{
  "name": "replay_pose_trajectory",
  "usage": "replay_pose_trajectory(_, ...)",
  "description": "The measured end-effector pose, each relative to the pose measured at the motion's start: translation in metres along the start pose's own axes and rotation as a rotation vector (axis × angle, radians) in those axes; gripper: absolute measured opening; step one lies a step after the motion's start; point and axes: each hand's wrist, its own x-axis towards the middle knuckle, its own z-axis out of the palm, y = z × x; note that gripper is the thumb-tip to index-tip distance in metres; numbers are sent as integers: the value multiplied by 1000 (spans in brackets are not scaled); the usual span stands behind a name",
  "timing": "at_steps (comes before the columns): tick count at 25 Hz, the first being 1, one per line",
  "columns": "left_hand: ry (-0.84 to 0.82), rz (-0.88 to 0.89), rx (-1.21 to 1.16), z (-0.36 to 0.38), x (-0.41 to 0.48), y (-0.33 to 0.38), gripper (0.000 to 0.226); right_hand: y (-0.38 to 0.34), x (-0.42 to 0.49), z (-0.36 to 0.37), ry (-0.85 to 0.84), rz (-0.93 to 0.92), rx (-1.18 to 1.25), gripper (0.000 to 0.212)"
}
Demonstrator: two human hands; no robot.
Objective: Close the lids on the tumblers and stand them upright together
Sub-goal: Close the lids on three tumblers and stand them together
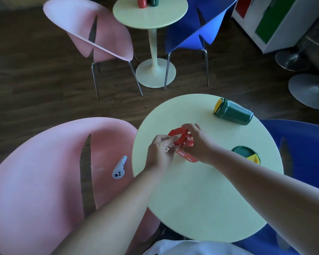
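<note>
A red tumbler [187,157] with white lettering is held above the middle of the round pale table [201,199]. My right hand [198,142] grips its body. My left hand [161,150] pinches its red lid [179,136], which stands open at the tumbler's mouth. A green tumbler [234,112] with a yellow lid part lies on its side at the table's far right. A second green tumbler [246,154] with a yellow lid section stands upright near the right edge, close to my right forearm.
A pink chair [44,181] at the left holds a small white controller [119,168]. A blue chair [306,144] sits at the right. Farther off stand another round table [151,17] with a red and a green tumbler, plus a pink and a blue chair.
</note>
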Motion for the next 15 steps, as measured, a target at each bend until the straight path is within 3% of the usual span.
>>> replay_pose_trajectory(8, 72, 24, 10, 19, -27, 19, 19, 18, -26, -43, -106, -70, -61, 55)
replay_pose_trajectory(13, 158, -40, 62, 28, -41, 34, 32, 19, -28, -59, -210, -111, -181, 72)
replay_pose_trajectory(15, 160, -141, 59, 28, -44, 39, 35, 19, -29, -59, -233, -132, -234, 78)
